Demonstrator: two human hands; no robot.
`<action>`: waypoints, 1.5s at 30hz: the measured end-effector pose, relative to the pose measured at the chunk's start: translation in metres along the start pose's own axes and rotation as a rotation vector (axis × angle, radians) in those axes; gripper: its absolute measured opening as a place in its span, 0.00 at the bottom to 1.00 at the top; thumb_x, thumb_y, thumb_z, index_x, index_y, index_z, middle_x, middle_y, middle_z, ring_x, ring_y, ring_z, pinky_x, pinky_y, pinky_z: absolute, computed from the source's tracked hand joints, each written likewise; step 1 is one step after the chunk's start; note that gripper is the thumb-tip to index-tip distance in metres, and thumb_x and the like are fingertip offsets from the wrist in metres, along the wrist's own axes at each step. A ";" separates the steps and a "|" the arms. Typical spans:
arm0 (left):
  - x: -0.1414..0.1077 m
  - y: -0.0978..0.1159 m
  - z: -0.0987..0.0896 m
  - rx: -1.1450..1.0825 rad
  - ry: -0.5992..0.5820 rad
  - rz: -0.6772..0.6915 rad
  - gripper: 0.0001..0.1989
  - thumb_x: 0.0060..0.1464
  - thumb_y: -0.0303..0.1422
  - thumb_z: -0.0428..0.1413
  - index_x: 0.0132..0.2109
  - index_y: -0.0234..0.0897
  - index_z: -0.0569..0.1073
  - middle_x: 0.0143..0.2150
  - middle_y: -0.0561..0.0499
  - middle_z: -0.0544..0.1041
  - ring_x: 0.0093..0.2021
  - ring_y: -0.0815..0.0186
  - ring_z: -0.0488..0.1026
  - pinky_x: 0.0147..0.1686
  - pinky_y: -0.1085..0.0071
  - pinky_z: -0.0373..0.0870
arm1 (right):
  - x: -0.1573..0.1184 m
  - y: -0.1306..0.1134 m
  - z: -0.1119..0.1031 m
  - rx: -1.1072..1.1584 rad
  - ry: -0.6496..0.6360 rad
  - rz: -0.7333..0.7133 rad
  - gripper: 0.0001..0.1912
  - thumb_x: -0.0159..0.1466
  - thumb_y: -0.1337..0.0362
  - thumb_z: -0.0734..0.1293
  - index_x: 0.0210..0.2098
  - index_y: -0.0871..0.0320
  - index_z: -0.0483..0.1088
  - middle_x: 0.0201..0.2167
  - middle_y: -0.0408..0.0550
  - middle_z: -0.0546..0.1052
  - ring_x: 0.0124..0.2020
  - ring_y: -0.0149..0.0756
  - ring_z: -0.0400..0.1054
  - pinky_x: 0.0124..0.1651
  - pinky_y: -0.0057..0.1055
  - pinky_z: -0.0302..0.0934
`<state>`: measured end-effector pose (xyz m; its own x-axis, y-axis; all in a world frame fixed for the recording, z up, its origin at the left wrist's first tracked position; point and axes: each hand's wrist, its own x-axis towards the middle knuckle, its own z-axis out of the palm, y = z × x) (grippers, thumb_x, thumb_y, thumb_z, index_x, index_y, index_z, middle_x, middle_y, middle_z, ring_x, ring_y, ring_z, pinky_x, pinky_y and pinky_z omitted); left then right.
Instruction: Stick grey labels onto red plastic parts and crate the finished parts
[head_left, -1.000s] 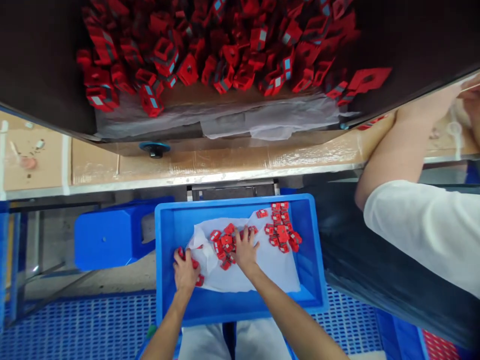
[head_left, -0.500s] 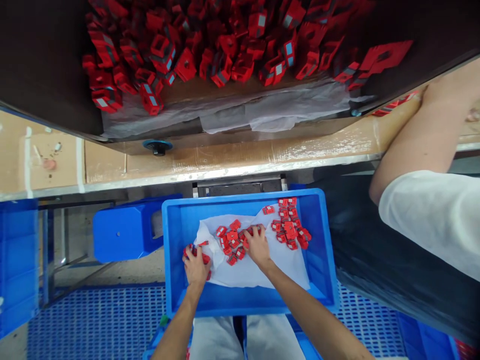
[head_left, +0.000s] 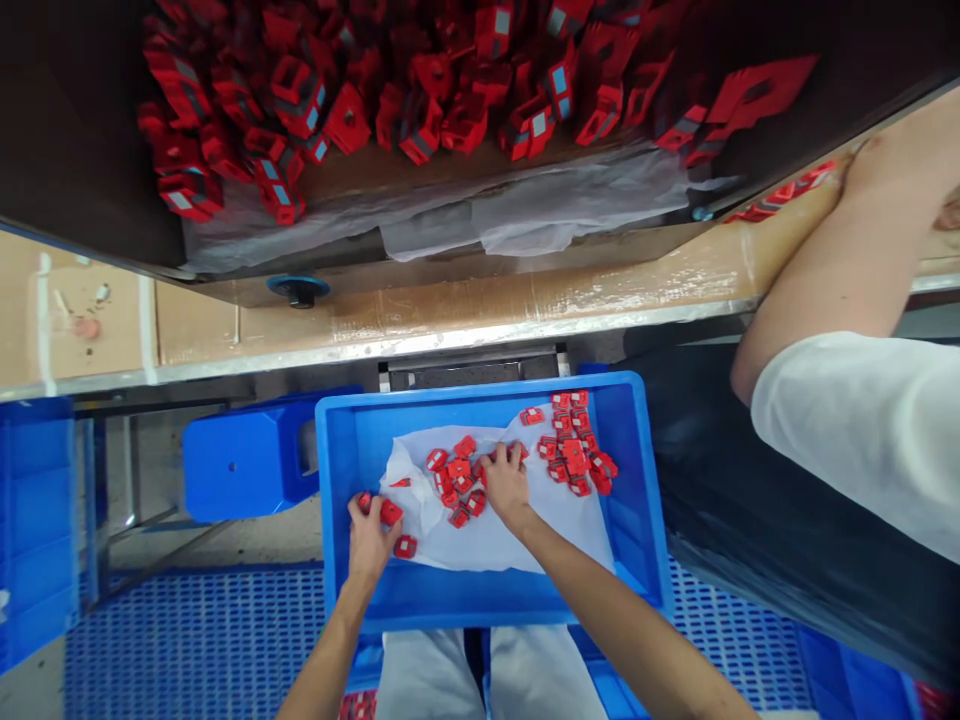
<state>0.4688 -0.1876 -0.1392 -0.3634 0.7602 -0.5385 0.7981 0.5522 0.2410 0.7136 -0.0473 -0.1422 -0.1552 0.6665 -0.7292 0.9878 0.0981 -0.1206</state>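
A blue bin (head_left: 487,612) lined with white sheeting (head_left: 517,550) stands in front of me. My left hand (head_left: 371,535) is closed round red parts (head_left: 391,512) at the bin's left side, and one red part (head_left: 405,546) lies just right of its wrist. Near the middle, my right hand (head_left: 506,485) has its fingers bent over red parts at the right edge of a loose cluster (head_left: 459,475); its fingertips partly cover them. A denser group of red parts (head_left: 575,455) sits at the bin's right.
Above the bin, a large dark container (head_left: 82,130) holds a heap of red parts (head_left: 435,110) on a cardboard-covered bench (head_left: 450,312). A blue stool (head_left: 240,465) stands left. At the right are another person's arm and white sleeve (head_left: 847,400).
My left hand has shifted left and down, uncovering a red part beside its wrist. My right hand stays over the middle cluster. The whole view has moved slightly.
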 end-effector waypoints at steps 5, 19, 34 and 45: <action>0.006 -0.007 0.011 -0.041 -0.017 -0.012 0.16 0.52 0.32 0.63 0.49 0.39 0.76 0.59 0.44 0.54 0.47 0.57 0.72 0.56 0.51 0.73 | 0.003 0.009 -0.008 0.030 -0.035 0.003 0.21 0.65 0.70 0.65 0.56 0.51 0.74 0.64 0.58 0.61 0.67 0.63 0.47 0.54 0.46 0.63; -0.001 -0.008 0.002 -0.164 0.073 0.005 0.14 0.49 0.37 0.63 0.43 0.37 0.76 0.54 0.44 0.58 0.49 0.53 0.71 0.56 0.49 0.74 | 0.020 0.032 -0.033 0.209 -0.038 -0.170 0.18 0.61 0.64 0.70 0.52 0.56 0.76 0.47 0.54 0.75 0.54 0.45 0.62 0.58 0.36 0.53; 0.025 0.138 -0.008 -0.117 -0.150 0.155 0.22 0.48 0.27 0.64 0.51 0.36 0.73 0.60 0.40 0.56 0.60 0.48 0.66 0.62 0.50 0.66 | 0.024 -0.023 -0.014 0.074 -0.078 0.055 0.38 0.65 0.67 0.69 0.71 0.45 0.54 0.69 0.60 0.55 0.64 0.58 0.56 0.55 0.46 0.60; 0.047 0.145 0.016 -0.007 -0.237 -0.062 0.38 0.51 0.30 0.63 0.67 0.38 0.60 0.68 0.27 0.48 0.59 0.39 0.70 0.55 0.48 0.66 | 0.014 -0.031 -0.016 0.094 -0.117 -0.007 0.52 0.60 0.62 0.76 0.74 0.41 0.44 0.75 0.61 0.43 0.67 0.60 0.53 0.60 0.49 0.58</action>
<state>0.5752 -0.0772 -0.1422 -0.2886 0.6238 -0.7264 0.7742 0.5984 0.2062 0.6807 -0.0292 -0.1373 -0.1679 0.5751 -0.8007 0.9823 0.0291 -0.1850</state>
